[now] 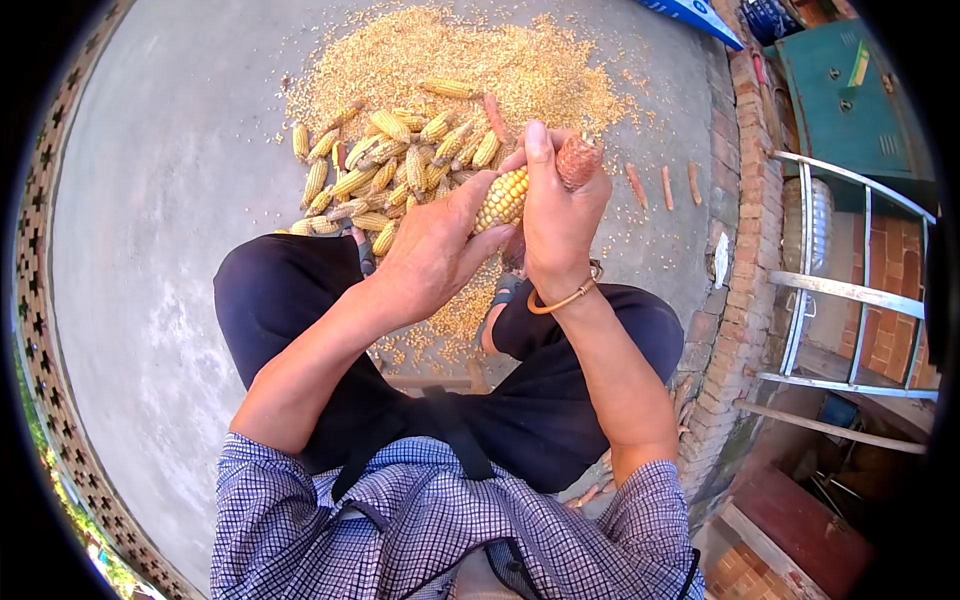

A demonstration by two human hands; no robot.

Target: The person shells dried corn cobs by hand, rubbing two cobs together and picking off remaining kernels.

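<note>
Between my two hands is an ear of corn (503,200) with yellow kernels. My left hand (430,245) is closed around its left side, thumb and fingers gripping it. My right hand (562,210) is wrapped around a bare reddish corn cob (578,162), its thumb pointing up, and presses against the ear. A bracelet (565,298) circles my right wrist. Just beyond my hands, a heap of dried corn ears (385,165) lies on the ground, with a wide spread of loose kernels (440,50) behind it. More kernels (465,315) lie between my feet.
Several bare cobs (668,187) lie on the concrete floor (150,230) to the right. A low brick edge (745,200) runs along that side, with a metal ladder-like frame (850,290) and a green cabinet (845,100) beyond. A perforated wall (40,350) curves along the left.
</note>
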